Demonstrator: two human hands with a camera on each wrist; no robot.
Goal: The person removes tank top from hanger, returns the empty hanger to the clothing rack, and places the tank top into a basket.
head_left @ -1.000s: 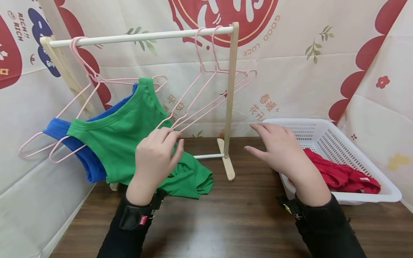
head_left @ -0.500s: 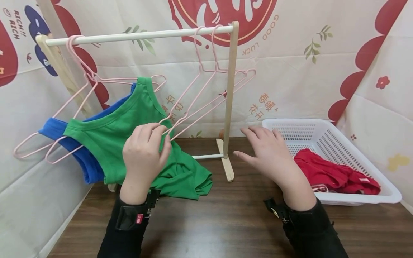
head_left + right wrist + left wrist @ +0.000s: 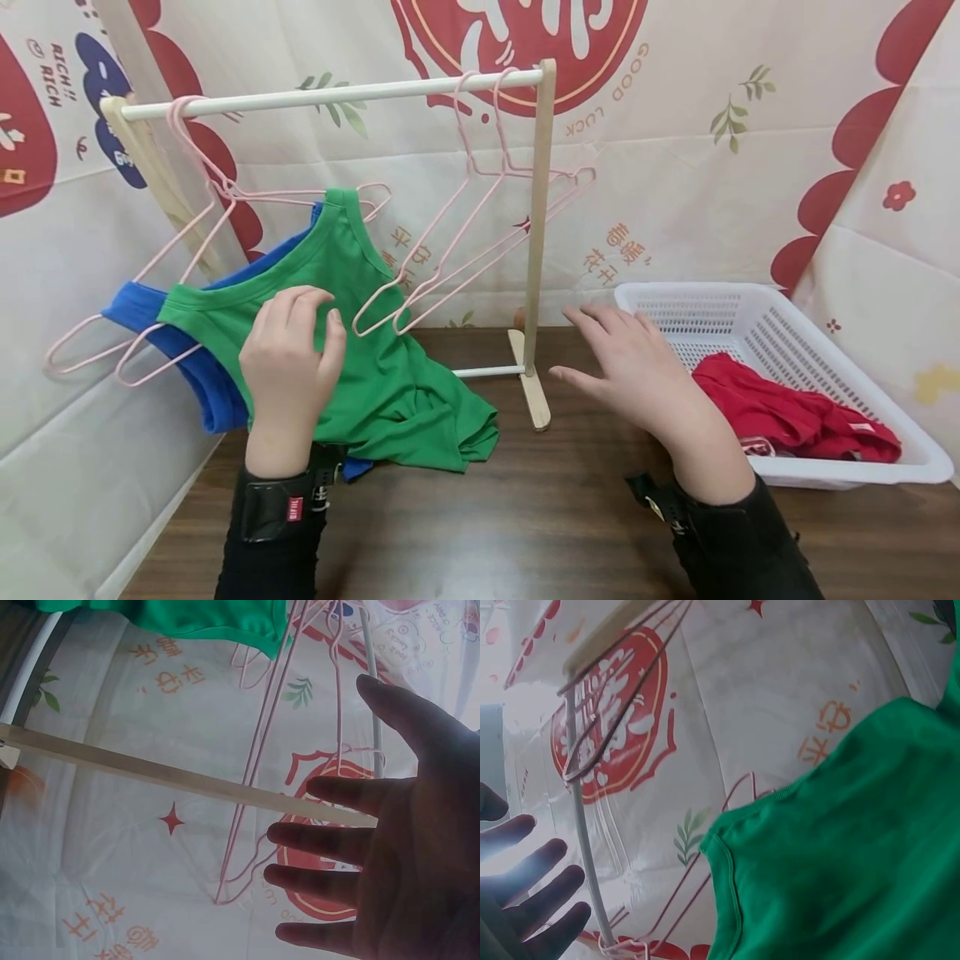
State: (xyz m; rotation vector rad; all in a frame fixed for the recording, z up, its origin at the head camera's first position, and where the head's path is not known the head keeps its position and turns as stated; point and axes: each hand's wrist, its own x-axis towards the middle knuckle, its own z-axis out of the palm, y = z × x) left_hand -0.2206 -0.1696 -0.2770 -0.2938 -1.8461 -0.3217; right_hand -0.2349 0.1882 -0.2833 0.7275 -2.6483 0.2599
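My left hand (image 3: pixel 288 358) hovers in front of a green tank top (image 3: pixel 360 358), fingers relaxed and holding nothing. The green top hangs on a pink hanger (image 3: pixel 153 333) at the rack's left end, in front of a blue tank top (image 3: pixel 135 304) on another pink hanger. Two bare pink hangers (image 3: pixel 450 242) hang near the right end of the white rail (image 3: pixel 315 98). My right hand (image 3: pixel 630 367) is in the air between the rack and the basket, its fingers spread and holding nothing, as the right wrist view (image 3: pixel 420 840) also shows.
A white plastic basket (image 3: pixel 847 350) on the right holds a red garment (image 3: pixel 795 408). The rack's right wooden post (image 3: pixel 537 225) stands on a foot (image 3: pixel 534 392) on the brown wooden table (image 3: pixel 480 517). Printed cloth (image 3: pixel 675 208) forms the backdrop.
My left hand has let go of the bare hangers' lower ends and moved left across the green top. My right hand has shifted slightly left and stayed spread.
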